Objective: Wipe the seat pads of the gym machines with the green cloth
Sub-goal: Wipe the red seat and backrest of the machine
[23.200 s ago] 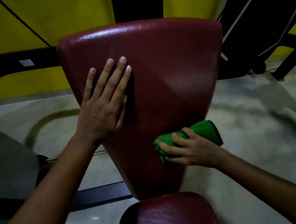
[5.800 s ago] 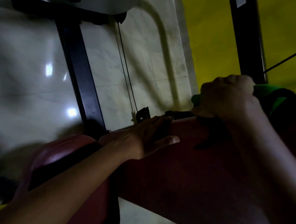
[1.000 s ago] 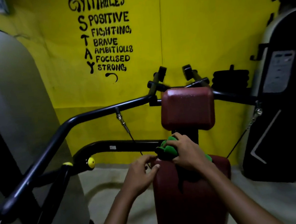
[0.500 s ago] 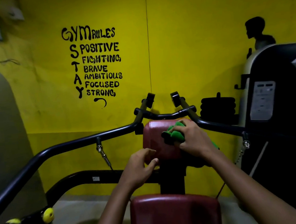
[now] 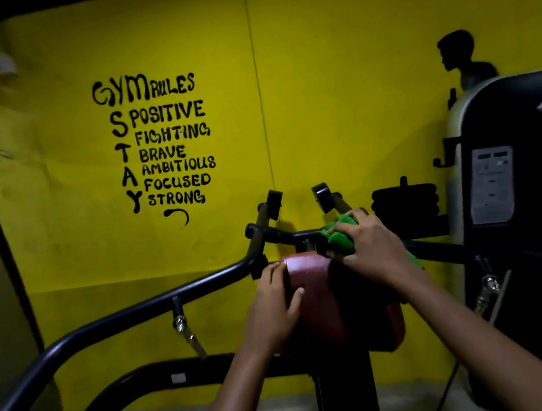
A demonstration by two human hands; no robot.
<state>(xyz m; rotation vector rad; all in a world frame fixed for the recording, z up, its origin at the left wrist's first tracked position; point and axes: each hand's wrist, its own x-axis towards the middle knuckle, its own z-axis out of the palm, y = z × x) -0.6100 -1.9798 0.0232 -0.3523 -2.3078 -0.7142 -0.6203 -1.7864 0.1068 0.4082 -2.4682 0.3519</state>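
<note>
- Since half a second ago, both hands are sitting higher on the machine: the right hand (image 5: 372,248) is now carrying the green cloth (image 5: 339,235) up to the top edge of the red upper pad (image 5: 318,287), and the left hand (image 5: 275,308) is now lying against that pad's left side
- Right-hand fingers are curling round the bunched cloth and gripping it, with a tail of green showing past the wrist on the right
- Cloth is pressing where the pad's top meets the black handlebar (image 5: 279,234); whether it is touching the bar itself is hard to tell in the dim light
- Left hand is staying flat, fingers straight and together, resting along the pad's left edge and holding nothing
- Two short grips with round black caps (image 5: 274,201) are rising from the handlebar above the pad
- Long black lever arm (image 5: 140,314) is sweeping down to the left, with a metal clip (image 5: 184,331) hanging from it
- Yellow wall (image 5: 337,114) behind is bearing painted black lettering (image 5: 159,143) headed "GYM RULES"
- Dark weight-stack housing (image 5: 524,212) is standing at the right, with black plates (image 5: 405,204) stacked beside it
</note>
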